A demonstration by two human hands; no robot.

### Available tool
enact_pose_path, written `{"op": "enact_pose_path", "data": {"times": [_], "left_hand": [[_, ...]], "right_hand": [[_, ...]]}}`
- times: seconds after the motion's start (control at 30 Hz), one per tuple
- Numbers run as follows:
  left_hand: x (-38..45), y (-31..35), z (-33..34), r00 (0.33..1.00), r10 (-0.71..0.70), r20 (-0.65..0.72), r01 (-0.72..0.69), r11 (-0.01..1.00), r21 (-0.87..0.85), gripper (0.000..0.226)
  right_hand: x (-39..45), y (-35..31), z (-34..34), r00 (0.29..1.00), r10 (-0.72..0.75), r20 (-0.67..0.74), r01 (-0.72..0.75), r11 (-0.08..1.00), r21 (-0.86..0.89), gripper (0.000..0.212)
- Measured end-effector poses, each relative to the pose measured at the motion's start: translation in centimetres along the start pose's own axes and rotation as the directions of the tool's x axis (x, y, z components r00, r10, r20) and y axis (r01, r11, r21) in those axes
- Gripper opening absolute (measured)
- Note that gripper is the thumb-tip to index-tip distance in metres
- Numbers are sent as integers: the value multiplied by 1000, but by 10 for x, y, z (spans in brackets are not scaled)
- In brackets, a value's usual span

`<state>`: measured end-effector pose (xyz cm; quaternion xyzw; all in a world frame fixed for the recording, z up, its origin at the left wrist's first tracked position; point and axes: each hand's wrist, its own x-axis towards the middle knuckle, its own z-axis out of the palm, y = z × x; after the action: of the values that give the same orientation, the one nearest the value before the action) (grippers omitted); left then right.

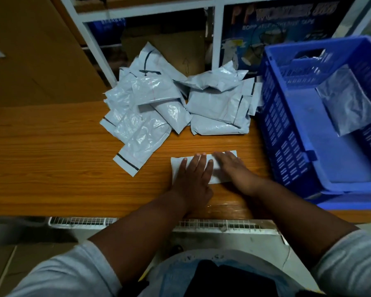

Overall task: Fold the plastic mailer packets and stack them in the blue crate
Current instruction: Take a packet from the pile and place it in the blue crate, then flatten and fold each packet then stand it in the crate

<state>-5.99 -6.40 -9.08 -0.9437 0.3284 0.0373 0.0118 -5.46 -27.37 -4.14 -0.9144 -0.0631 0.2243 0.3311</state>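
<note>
left hand (192, 179): lies flat, palm down, on the left half of the mailer on the table, fingers straight and slightly spread, pointing to the far side.
right hand (230, 168): lies flat on the right half of the same mailer, fingers straight and close together, angled toward the far left; its fingertips sit just beside those of the left hand.
mailer under hands (220, 158): a white plastic packet, lying flat near the near edge of the wooden table (51, 157), long side running left to right, just left of the crate.
mailer pile (171, 106): a loose heap of grey-white packets at the far side of the table, some with a dark strip near 1 end; the nearest one reaches toward the left hand but is apart from it.
blue crate (287, 142): stands on the right end of the table, open on top.
packet in crate (347, 101): 1 grey mailer leans against the right wall inside.
shelf frame (215, 35): white, behind the pile, with cardboard and a printed box.
</note>
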Motion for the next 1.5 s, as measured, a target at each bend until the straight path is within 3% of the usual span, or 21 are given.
{"op": "enact_pose_path", "data": {"times": [0.03, 0.07, 0.13, 0.2, 0.33, 0.43, 0.53, 0.67, 0.73, 0.83, 0.93, 1.0, 1.07, 1.17, 1.33, 1.5], "left_hand": [[1, 1, 2, 1000, 3, 7, -3, 1000, 0, 88], [2, 0, 3, 1000, -1, 25, 1, 1000, 9, 88], [1, -2, 1, 1000, -5, 20, 4, 1000, 22, 90], [-3, -5, -1, 1000, 15, 1, -15, 1000, 5, 88], [0, -8, 5, 1000, -8, -19, 7, 996, -84, 83], [1, -16, 9, 982, -31, -188, -7, 980, -199, 75], [-7, -18, 16, 971, 49, -232, -66, 996, -64, 66], [-14, -34, 11, 988, 46, -147, -48, 999, -6, 72], [-26, -56, 15, 994, -45, -98, 43, 999, -28, 86], [-47, -87, 27, 989, -132, -63, 127, 989, -71, 97], [-54, -101, 27, 990, -122, -64, 117, 990, -75, 98], [-49, -93, 19, 995, -58, -77, 53, 996, -66, 98], [-32, -74, 7, 994, 37, -107, -44, 997, -67, 97], [-5, -44, -9, 994, 49, -100, -70, 975, -213, 94], [-17, -72, 2, 997, 31, -65, -41, 985, -165, 90], [-64, -117, 24, 989, -32, -147, 20, 996, -89, 82]], "right_hand": [[-3, 2, -5, 999, -28, -44, 30, 998, 57, 69], [-7, 7, -5, 995, -60, -76, 59, 998, -8, 76], [-16, 25, 6, 993, -93, -69, 65, 939, -338, 88], [-19, 37, 18, 997, -60, -41, 32, 871, -489, 90], [-13, 28, 5, 998, -30, -53, 0, 872, -490, 83], [-15, 21, 5, 954, -229, -193, 90, 832, -547, 83], [-13, 16, 35, 915, -395, -77, 280, 763, -582, 76], [-5, 24, 42, 959, -264, -106, 154, 795, -587, 77], [-9, 38, 32, 976, -185, -114, 89, 819, -567, 87], [-21, 60, 20, 979, -113, -167, 13, 862, -506, 94], [-29, 60, 14, 976, -69, -208, -34, 889, -456, 93], [-22, 42, 11, 973, -106, -205, -11, 866, -500, 96], [-7, 19, 13, 966, -235, -106, 139, 820, -555, 98], [14, 2, 27, 944, -327, 36, 291, 780, -554, 94], [1, 31, 22, 964, -259, -53, 173, 768, -616, 92], [-22, 60, 24, 981, -102, -163, 9, 872, -489, 95]]}}
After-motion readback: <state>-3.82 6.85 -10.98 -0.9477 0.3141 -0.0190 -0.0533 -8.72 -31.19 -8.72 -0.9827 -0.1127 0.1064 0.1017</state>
